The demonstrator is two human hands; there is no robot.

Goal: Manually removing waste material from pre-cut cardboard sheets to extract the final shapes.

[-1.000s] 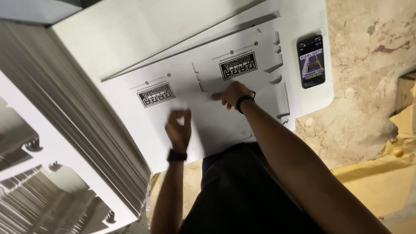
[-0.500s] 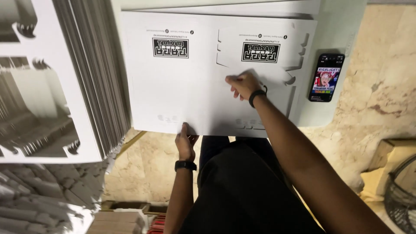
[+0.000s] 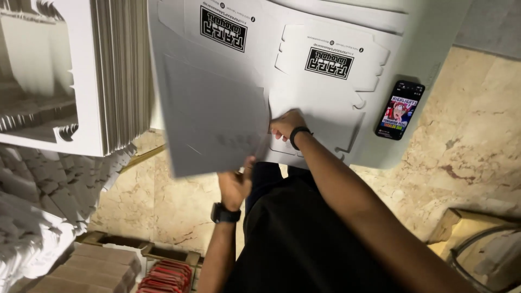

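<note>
Now the die-cut cardboard sheet point(image 3: 217, 103) is being gripped at its near edge by the left hand point(image 3: 236, 184), fingers closed on it, the sheet lying over the white surface point(image 3: 429, 65) and jutting past it; the right hand point(image 3: 285, 125) is being pressed, fingers curled, against a cut-out panel near the middle. A phone point(image 3: 400, 110) is lying just beside, a stack of white sheets point(image 3: 116, 76) standing at the left

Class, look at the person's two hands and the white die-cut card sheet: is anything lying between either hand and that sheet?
Nothing visible does. The left hand grips the near edge of the card sheet, and the right hand presses directly on it. The phone lies off to the side.
</note>
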